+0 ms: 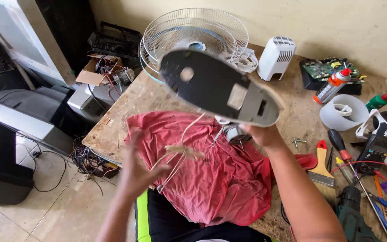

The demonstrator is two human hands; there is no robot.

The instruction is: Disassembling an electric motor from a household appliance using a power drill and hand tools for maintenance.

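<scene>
Room lies above the red cloth (211, 179); right hand (258, 134) clamps the raised dark iron soleplate (216, 87), left hand (135, 172) open, blurred.

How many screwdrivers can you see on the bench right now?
2, both right of the paintbrush: a black-and-red-handled screwdriver and a yellow-handled screwdriver beside it. More may be hidden among the tools at the right edge.

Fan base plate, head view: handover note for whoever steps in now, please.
Right hand holds the dark oval fan base plate up, tilted, underside toward the camera.
Left hand is open and motion-blurred, beside the loose white wires hanging from the base.
Red cloth lies on the bench beneath; fan grille behind; screws, paintbrush and screwdrivers to the right.
Base is apart from the fan, wires unconnected.
</scene>
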